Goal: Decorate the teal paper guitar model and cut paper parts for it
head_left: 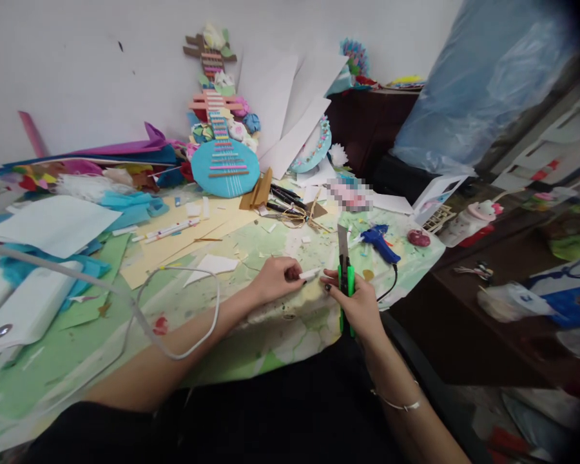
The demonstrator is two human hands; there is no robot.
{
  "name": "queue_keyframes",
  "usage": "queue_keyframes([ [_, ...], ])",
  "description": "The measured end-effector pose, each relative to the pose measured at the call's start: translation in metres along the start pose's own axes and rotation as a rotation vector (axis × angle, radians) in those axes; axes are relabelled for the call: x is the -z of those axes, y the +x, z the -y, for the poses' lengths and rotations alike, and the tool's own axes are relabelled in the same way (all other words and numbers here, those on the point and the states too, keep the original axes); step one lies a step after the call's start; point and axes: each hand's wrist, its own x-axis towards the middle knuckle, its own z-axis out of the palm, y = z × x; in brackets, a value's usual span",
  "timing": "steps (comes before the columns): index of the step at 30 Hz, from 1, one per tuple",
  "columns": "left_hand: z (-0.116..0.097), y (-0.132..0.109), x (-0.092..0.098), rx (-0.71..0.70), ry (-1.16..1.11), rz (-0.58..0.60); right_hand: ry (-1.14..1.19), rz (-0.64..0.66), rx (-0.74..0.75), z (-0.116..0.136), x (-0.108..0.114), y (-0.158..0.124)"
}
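My left hand (pixel 276 278) is closed in a pinch on a small white strip of paper (pixel 310 274) just above the table's front edge. My right hand (pixel 357 303) is wrapped round the green handles of a pair of scissors (pixel 344 270). Their blades point up and away from me, right beside the strip. The fingertips of both hands nearly meet at the strip. A thin bracelet (pixel 396 405) sits on my right wrist.
A blue glue gun (pixel 379 241) lies behind the scissors. A turquoise paper guitar model (pixel 225 164) leans on the wall among white sheets (pixel 290 109). Coloured paper, pens (pixel 285 196) and scraps cover the table; a white cable (pixel 174 309) loops at left. A dark side table (pixel 464 303) stands right.
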Motion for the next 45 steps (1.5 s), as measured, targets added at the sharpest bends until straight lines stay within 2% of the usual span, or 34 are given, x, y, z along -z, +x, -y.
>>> queue_keyframes([
  [5, 0.0, 0.0, 0.0, -0.016, 0.006, 0.008, 0.054, -0.013, 0.022, -0.002, -0.008, -0.003],
  [17, 0.004, 0.0, 0.0, -0.034, 0.022, 0.023, 0.085, -0.003, 0.022, -0.005, -0.011, -0.005],
  [26, -0.001, 0.0, 0.0, -0.074, 0.067, -0.01, 0.029, 0.013, 0.018, -0.006, -0.015, -0.007],
  [29, -0.002, 0.001, -0.001, -0.095, 0.092, -0.017, -0.016, -0.019, 0.033, -0.004, -0.013, -0.008],
  [32, -0.001, 0.001, -0.001, -0.08, 0.086, 0.0, -0.116, -0.047, -0.034, 0.001, -0.007, -0.012],
  [36, 0.0, 0.001, -0.002, -0.06, 0.075, 0.011, -0.472, 0.12, -0.081, 0.007, 0.004, -0.02],
  [39, -0.001, 0.002, -0.002, -0.059, 0.075, 0.012, -0.628, 0.134, -0.028, 0.006, 0.007, -0.026],
  [41, -0.002, 0.002, -0.002, -0.062, 0.076, 0.01, -0.579, 0.159, -0.041, 0.004, 0.008, -0.03],
  [45, -0.004, 0.001, -0.002, -0.061, 0.075, 0.012, -0.36, 0.258, -0.164, 0.001, 0.007, -0.036],
])
